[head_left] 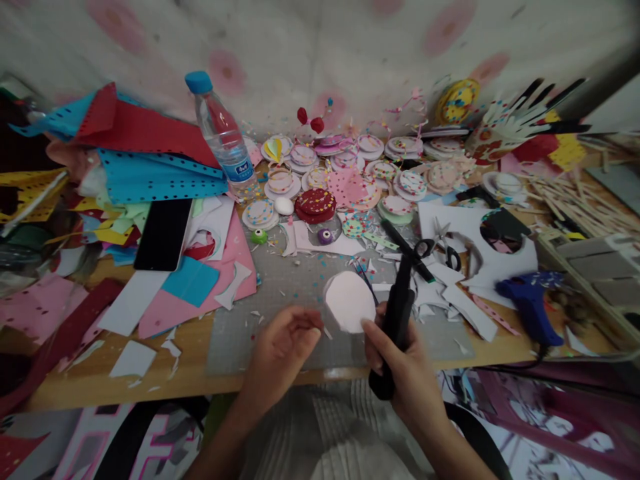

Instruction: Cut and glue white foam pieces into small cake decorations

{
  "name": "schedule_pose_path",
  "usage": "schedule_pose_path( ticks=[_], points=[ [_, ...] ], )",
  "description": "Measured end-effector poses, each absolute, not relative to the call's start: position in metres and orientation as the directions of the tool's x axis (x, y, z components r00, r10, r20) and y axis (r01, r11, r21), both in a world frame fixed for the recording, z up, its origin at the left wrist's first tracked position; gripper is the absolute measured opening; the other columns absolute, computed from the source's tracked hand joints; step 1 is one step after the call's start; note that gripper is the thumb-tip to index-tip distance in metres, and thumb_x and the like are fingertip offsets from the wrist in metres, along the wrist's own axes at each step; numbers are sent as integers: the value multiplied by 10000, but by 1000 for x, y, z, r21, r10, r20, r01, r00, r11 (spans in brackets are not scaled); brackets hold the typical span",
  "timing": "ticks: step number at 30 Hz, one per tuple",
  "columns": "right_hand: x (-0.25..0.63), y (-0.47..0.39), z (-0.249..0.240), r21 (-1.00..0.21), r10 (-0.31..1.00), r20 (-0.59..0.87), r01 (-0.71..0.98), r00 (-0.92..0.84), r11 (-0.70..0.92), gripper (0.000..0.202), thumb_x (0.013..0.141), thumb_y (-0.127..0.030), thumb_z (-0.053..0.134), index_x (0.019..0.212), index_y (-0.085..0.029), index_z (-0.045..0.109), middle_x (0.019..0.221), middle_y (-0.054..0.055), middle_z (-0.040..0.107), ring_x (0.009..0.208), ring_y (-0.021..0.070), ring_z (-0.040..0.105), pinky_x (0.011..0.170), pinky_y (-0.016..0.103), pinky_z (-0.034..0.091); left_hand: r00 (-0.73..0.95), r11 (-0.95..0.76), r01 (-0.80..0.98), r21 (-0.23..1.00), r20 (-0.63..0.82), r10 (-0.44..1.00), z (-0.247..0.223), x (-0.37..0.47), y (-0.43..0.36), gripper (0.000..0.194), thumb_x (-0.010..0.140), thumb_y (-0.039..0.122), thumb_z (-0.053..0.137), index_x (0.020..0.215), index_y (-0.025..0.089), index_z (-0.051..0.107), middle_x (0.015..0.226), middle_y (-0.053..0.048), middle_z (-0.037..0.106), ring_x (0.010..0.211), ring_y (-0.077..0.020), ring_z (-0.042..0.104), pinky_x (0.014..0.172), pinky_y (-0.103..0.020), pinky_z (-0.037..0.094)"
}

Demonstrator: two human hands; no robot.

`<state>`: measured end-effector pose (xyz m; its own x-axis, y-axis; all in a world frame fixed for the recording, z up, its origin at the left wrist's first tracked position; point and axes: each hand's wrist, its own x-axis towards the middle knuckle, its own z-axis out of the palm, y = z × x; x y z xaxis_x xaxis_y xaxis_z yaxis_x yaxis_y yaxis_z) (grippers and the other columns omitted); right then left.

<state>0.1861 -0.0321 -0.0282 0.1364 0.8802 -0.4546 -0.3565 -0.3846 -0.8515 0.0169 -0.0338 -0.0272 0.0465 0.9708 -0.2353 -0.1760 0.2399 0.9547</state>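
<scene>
My right hand (400, 357) is wrapped around a long black tool (399, 310) with a narrow upper end; its exact kind is unclear. The same hand's thumb and fingers pinch the lower right edge of a white paper disc (350, 301). To the disc's left, my left hand (287, 347) is loosely curled, palm up, with nothing visible in it. Both hands are over the front of a grey cutting mat (235, 337). Just beyond the tool lies a pair of scissors (445, 243) among white paper offcuts (470, 313).
Decorated paper hats (315, 205) crowd the back. A water bottle (225, 137) and phone (163, 235) stand and lie left, near coloured felt sheets (160, 175). At right are a blue glue gun (533, 307), wooden sticks (580, 193) and a pen cup (487, 140).
</scene>
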Motion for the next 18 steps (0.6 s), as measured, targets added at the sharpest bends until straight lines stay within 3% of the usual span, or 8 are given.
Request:
schedule_pose_path(
  ticks=[3, 7, 10, 14, 18],
  points=[
    [182, -36, -28, -889, 889, -416, -290, 189, -354, 398, 699, -378, 809, 936, -251, 515, 628, -105, 466, 410, 29, 365, 370, 149, 291, 87, 287, -82, 954, -280, 956, -27, 28, -37, 238, 823, 398, 660, 890, 170, 649, 817, -41, 660, 766, -159, 609, 702, -257, 488],
    [178, -40, -28, -956, 929, -290, -107, 229, -272, 353, 705, -368, 796, 915, -241, 541, 673, -76, 501, 502, 69, 430, 426, 178, 344, 36, 257, 101, 961, -261, 965, -26, 33, -36, 227, 863, 390, 599, 823, 169, 633, 740, -17, 634, 692, -144, 580, 646, -245, 456],
    [177, -41, -28, -979, 946, -197, 3, 259, -205, 302, 720, -359, 774, 886, -235, 555, 688, -61, 516, 574, 94, 483, 490, 192, 392, 101, 220, 227, 949, -248, 964, -22, 27, -33, 259, 912, 365, 516, 778, 171, 623, 683, -1, 617, 653, -133, 572, 626, -233, 442],
    [177, -40, -27, -986, 957, -127, 70, 262, -150, 244, 741, -322, 754, 853, -237, 554, 715, -59, 533, 609, 97, 513, 553, 199, 431, 197, 214, 311, 926, -283, 939, -16, 16, -31, 301, 933, 340, 460, 730, 176, 609, 656, 4, 610, 620, -128, 572, 591, -221, 437],
    [177, -40, -25, -988, 961, -94, 97, 260, -123, 223, 748, -314, 746, 827, -236, 553, 707, -62, 533, 606, 94, 512, 565, 202, 435, 183, 145, 433, 890, -244, 952, -12, 12, -32, 293, 923, 324, 473, 729, 179, 638, 605, 6, 607, 572, -128, 566, 549, -221, 418]
  ],
)
